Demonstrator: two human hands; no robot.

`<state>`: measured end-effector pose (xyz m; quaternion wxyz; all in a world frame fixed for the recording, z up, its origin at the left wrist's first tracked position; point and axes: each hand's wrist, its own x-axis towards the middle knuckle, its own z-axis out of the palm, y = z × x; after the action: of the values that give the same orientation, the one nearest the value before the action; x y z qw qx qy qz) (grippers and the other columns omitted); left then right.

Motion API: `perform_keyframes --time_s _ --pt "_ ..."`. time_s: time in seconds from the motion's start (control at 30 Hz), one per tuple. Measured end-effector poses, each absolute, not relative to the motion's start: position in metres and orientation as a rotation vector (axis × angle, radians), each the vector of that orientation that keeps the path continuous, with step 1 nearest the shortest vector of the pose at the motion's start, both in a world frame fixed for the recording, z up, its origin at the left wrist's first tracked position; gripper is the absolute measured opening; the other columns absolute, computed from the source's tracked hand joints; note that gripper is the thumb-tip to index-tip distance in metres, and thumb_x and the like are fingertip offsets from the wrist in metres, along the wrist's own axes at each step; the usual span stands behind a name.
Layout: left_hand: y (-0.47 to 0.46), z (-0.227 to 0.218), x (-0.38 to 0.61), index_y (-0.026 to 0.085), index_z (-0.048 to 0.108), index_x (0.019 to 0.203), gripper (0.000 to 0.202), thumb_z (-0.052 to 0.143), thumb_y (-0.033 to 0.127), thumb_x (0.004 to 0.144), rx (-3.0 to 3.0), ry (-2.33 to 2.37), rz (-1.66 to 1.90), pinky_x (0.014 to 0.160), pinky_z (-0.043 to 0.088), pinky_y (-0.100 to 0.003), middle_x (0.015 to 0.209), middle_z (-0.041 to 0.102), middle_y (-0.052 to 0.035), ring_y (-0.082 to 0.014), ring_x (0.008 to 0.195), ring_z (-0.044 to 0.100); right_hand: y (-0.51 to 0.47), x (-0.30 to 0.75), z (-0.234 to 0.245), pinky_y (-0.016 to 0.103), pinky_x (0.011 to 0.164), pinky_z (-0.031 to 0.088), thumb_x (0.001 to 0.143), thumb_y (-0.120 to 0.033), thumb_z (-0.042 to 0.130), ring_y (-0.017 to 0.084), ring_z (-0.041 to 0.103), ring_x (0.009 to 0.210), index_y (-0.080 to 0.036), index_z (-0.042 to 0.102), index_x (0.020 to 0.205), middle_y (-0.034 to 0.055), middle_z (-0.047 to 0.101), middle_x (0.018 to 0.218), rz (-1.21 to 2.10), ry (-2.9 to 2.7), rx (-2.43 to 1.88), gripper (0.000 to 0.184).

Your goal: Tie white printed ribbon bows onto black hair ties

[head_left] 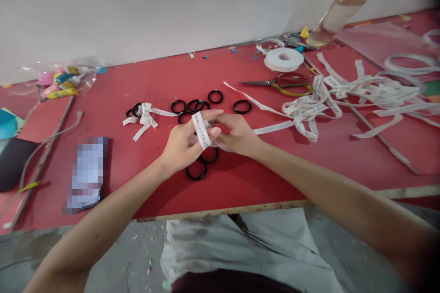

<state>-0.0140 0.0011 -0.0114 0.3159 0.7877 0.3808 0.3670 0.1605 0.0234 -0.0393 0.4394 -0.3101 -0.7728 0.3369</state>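
We have the printed ribbon (200, 131) stretched across our left hand's (182, 145) slightly parted thumb and forefinger, and cannot tell what our right hand's (239, 133) curled fingers grip.

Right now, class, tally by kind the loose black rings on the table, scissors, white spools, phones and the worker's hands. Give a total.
Loose black rings: at least 7, some overlapping or partly hidden
Scissors: 1
White spool: 1
Phone: 1
Hands: 2, left hand and right hand
Total: at least 12
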Motion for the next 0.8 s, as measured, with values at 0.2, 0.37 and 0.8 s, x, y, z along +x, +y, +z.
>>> perform_keyframes --time_s 0.2,0.37,0.8 --pt "0.004 -0.012 -0.017 0.022 0.051 0.141 0.056 0.042 0.055 0.096 2.121 0.891 0.863 0.056 0.037 -0.023 0.074 0.064 0.0011 -0.0074 0.05 0.036 0.025 0.165 -0.036 0.022 0.057 0.044 0.089 -0.029 0.059 0.01 0.059 0.061 -0.017 0.069 0.082 -0.0012 0.068 0.068 0.776 -1.822 -0.866 0.018" --pt "0.003 -0.008 -0.019 0.017 0.061 0.132 0.075 0.023 0.068 0.094 2.012 0.61 0.74 0.053 0.029 -0.026 0.053 0.031 0.0061 -0.0106 0.051 0.025 0.021 0.164 -0.032 0.021 0.057 0.043 0.092 -0.022 0.053 0.01 0.057 0.063 -0.017 0.065 0.085 -0.0005 0.067 0.074 0.861 -1.87 -0.844 0.014" --pt "0.013 -0.007 -0.022 0.02 0.053 0.142 0.069 0.024 0.065 0.097 1.879 1.174 0.93 0.058 0.04 -0.026 0.053 0.051 0.0031 -0.0118 0.052 0.045 0.015 0.157 -0.028 0.022 0.066 0.045 0.098 -0.033 0.052 0.011 0.06 0.065 -0.018 0.06 0.076 0.0004 0.067 0.07 0.791 -2.083 -0.74 0.028"
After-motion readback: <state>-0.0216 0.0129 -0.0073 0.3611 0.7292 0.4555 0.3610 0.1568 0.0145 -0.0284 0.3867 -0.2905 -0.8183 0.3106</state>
